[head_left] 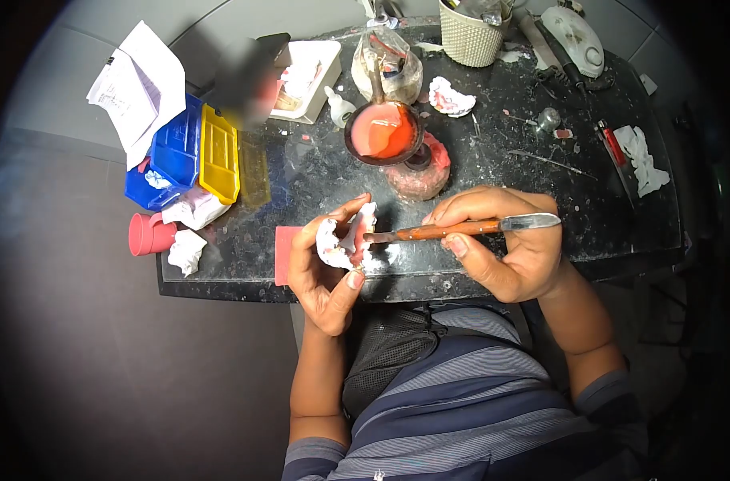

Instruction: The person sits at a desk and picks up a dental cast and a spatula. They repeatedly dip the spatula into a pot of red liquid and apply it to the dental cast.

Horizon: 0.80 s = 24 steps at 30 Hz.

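Note:
My left hand [321,276] grips a white plaster dental cast [333,247] by its edges, thumb below and fingers above. Pink wax covers the cast's inner side. Between the thumb and fingers of my right hand [505,248] lies a wax knife [453,230] with a wooden handle. Its narrow tip meets the pink area of the cast, and its broad metal end points right. Beyond both hands sits a small dark pan [350,148] of melted red-pink wax [381,131]. Under the pan is a rounded, wax-smeared base [417,180].
A pink wax sheet [284,255] lies by my left hand. Blue and yellow bins [219,156], a pink mug [150,234] and a white tray [323,80] stand leftward. Farther back are another cast [451,98] and a woven basket [471,40]. A red-handled knife [612,144] lies right.

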Each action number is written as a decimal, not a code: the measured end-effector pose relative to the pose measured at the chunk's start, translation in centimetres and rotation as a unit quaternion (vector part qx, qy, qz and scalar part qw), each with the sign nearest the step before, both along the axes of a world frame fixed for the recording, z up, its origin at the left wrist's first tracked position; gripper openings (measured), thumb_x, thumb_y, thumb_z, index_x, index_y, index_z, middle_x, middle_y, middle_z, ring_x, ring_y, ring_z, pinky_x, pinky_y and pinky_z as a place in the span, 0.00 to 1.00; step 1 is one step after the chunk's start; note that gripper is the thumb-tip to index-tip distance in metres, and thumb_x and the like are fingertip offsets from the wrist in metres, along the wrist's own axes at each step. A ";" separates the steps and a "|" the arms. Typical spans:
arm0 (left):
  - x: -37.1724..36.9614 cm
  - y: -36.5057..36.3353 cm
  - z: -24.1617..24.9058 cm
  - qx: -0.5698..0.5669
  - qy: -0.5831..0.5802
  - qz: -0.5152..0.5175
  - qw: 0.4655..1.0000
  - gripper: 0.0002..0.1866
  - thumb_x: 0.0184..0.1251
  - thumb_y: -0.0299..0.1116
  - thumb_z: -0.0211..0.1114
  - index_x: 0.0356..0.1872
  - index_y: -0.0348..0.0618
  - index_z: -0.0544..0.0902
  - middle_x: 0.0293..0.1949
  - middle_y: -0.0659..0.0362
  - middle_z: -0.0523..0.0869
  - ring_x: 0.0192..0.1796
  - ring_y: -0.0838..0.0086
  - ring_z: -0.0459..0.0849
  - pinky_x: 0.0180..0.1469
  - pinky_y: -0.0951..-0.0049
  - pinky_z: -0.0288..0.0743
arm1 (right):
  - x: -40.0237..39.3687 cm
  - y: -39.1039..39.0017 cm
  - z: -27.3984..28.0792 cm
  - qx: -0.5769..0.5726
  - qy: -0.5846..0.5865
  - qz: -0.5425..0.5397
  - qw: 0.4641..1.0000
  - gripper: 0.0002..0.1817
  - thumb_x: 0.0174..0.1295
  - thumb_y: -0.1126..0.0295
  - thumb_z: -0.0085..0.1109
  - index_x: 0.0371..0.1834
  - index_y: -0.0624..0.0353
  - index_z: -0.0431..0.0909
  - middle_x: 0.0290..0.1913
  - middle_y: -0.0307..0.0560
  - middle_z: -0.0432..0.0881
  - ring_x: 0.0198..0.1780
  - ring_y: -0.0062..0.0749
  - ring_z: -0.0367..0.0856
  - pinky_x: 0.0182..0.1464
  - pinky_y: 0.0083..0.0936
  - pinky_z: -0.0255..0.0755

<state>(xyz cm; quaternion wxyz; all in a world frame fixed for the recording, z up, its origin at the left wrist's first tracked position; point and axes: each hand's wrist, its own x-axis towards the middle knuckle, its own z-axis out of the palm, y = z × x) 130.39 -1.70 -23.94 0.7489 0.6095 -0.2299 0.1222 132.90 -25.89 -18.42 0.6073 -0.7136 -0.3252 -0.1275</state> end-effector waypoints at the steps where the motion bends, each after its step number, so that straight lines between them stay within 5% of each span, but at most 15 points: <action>1: 0.0 0.0 -0.2 -0.008 0.003 0.000 1.000 0.31 0.65 0.31 0.68 0.67 0.35 0.68 0.65 0.33 0.75 0.71 0.47 0.74 0.71 0.55 0.68 | 0.0 0.0 -0.1 -0.001 -0.002 0.000 1.000 0.10 0.60 0.78 0.64 0.44 0.67 0.83 0.36 0.50 0.88 0.31 0.26 0.87 0.33 0.20 0.79; 14: 0.1 -0.2 0.0 0.000 -0.008 0.009 1.000 0.30 0.65 0.29 0.67 0.66 0.38 0.65 0.65 0.30 0.75 0.63 0.57 0.79 0.64 0.60 0.73 | -0.1 0.1 -0.5 -0.011 -0.049 0.007 0.999 0.10 0.60 0.78 0.61 0.44 0.68 0.82 0.37 0.51 0.87 0.31 0.27 0.87 0.33 0.21 0.80; 24: -0.1 -0.1 -0.1 -0.018 0.015 0.002 1.000 0.31 0.64 0.26 0.66 0.67 0.38 0.65 0.66 0.30 0.74 0.64 0.57 0.78 0.65 0.62 0.72 | 0.8 -1.3 0.0 0.138 0.074 -0.169 0.973 0.07 0.71 0.77 0.56 0.48 0.69 0.77 0.37 0.47 0.85 0.34 0.17 0.81 0.33 0.14 0.73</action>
